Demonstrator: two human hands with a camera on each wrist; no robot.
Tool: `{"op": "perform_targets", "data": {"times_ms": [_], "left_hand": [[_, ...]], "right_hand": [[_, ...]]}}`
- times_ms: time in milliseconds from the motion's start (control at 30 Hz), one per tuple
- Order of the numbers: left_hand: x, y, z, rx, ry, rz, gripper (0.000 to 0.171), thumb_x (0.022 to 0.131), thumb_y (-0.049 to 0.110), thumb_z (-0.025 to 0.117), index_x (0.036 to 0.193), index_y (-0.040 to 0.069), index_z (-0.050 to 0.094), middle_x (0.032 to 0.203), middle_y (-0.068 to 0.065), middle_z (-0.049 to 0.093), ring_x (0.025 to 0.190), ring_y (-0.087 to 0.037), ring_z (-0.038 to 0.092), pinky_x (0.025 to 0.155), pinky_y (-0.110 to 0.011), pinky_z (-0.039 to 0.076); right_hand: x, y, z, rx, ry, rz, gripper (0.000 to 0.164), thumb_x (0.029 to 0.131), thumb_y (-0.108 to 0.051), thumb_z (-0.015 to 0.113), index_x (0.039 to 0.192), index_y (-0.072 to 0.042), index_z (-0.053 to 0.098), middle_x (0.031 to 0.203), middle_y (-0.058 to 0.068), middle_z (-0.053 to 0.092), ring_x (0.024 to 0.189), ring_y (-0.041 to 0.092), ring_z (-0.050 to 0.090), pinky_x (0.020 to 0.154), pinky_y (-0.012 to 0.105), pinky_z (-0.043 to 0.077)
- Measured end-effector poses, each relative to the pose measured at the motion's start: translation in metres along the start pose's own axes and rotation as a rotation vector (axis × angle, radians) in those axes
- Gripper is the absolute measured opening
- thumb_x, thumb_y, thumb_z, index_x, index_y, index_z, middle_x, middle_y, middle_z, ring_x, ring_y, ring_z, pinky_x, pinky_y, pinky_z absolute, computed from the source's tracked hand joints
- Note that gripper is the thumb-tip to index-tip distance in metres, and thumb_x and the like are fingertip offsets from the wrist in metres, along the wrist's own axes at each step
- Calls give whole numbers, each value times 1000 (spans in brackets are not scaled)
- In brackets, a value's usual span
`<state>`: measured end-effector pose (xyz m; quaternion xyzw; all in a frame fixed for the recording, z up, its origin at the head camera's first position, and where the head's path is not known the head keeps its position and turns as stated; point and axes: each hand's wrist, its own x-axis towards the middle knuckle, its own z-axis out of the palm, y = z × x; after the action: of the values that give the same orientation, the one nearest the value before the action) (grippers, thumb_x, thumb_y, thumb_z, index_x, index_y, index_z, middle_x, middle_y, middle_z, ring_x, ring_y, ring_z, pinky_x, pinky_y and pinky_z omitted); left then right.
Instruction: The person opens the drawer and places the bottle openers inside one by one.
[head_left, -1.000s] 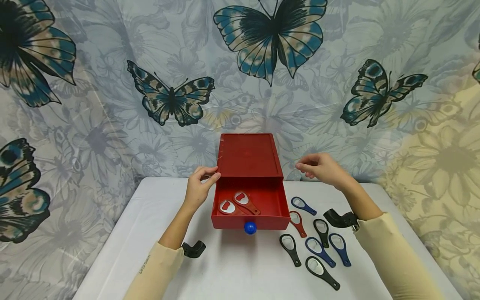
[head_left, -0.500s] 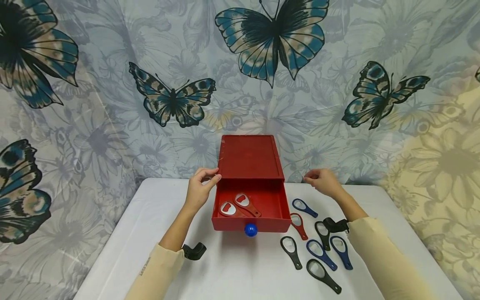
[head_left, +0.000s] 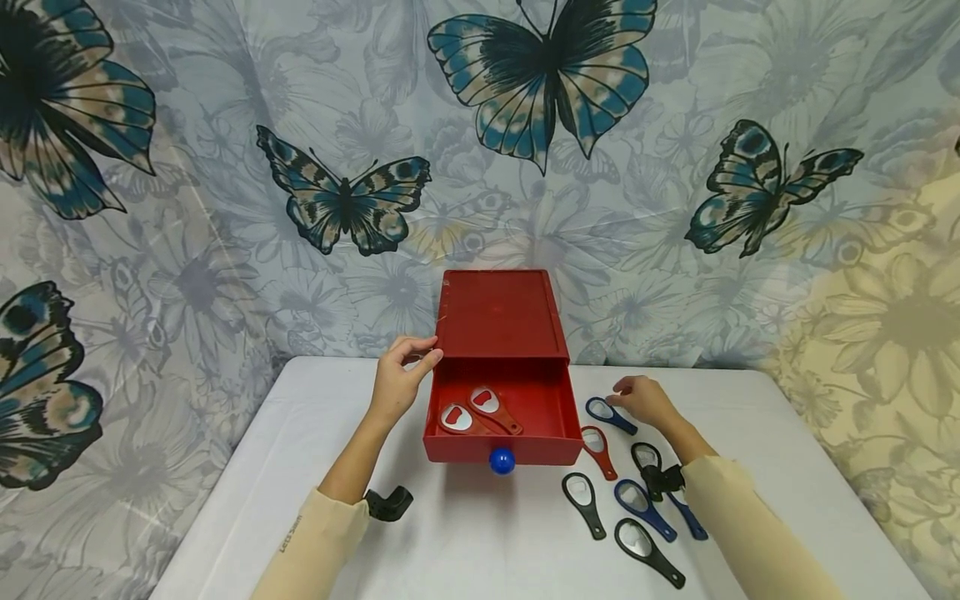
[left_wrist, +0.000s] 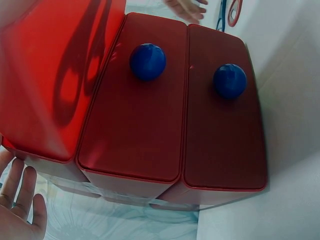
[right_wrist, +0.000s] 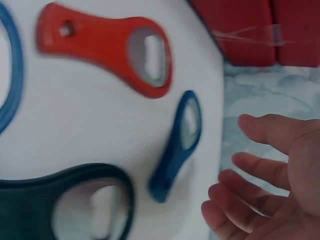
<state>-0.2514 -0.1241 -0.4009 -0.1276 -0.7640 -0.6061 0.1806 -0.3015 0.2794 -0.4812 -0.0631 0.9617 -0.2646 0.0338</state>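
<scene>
A red drawer cabinet (head_left: 498,314) stands at the table's back, its top drawer (head_left: 551,408) pulled out by a blue knob's side. Two red bottle openers (head_left: 486,400) lie inside at the left. My left hand (head_left: 401,375) touches the cabinet's left side near the front corner, fingers mostly straight in the left wrist view. Right of the drawer, my right hand (head_left: 647,400) hovers beside a blue bottle opener (head_left: 611,414), fingers loosely bent and holding nothing. That opener (right_wrist: 176,145) lies apart from the fingers (right_wrist: 260,167) in the right wrist view.
A red bottle opener (head_left: 598,452) lies close by the drawer's right side. Several black and blue openers, one a black opener (head_left: 649,552), spread over the table's right front. Below the pulled-out drawer are two shut drawers with blue knobs (left_wrist: 148,62). A butterfly-print cloth (head_left: 525,217) hangs behind.
My right hand has come down and slightly forward from the air right of the cabinet to the blue bottle opener. My left hand keeps its place.
</scene>
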Motion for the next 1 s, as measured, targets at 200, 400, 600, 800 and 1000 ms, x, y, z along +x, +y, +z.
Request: {"op": "perform_targets", "data": {"times_ms": [200, 400, 600, 800, 1000], "left_hand": [[4, -19, 1, 16, 9, -3, 27, 89, 8, 69, 113, -4, 69, 111, -22, 63, 96, -6, 55, 97, -52, 48], [2, -21, 0, -7, 18, 21, 27, 88, 14, 72, 111, 0, 71, 108, -18, 65, 94, -7, 56, 95, -51, 49], [3, -23, 0, 8, 21, 42, 26, 89, 15, 71, 110, 0, 72, 106, -16, 65, 94, -4, 56, 93, -53, 48], [2, -22, 1, 20, 29, 32, 26, 88, 12, 72, 111, -1, 71, 106, -16, 65, 93, -3, 56, 91, -36, 52], [2, -20, 2, 3, 32, 11, 29, 87, 12, 73, 112, -1, 71, 110, -18, 65, 97, -12, 57, 92, -39, 50]], "right_hand": [[-6, 13, 14, -36, -32, 52, 41, 83, -20, 72, 103, 15, 63, 95, 27, 67, 80, 30, 62, 71, 44, 53], [-10, 18, 25, -72, -33, 43, 42, 77, -18, 77, 101, 15, 65, 96, 27, 68, 84, 33, 63, 76, 48, 53], [-11, 12, 29, -98, -33, 55, 34, 75, -10, 76, 98, 13, 66, 91, 23, 67, 83, 32, 62, 78, 49, 52], [-11, 10, 30, -105, -54, 100, 29, 76, -5, 72, 99, 13, 65, 88, 20, 67, 80, 29, 61, 76, 46, 53], [-13, 10, 30, -106, -20, 52, 22, 75, -3, 70, 92, 11, 67, 80, 16, 68, 73, 25, 60, 67, 41, 52]]}}
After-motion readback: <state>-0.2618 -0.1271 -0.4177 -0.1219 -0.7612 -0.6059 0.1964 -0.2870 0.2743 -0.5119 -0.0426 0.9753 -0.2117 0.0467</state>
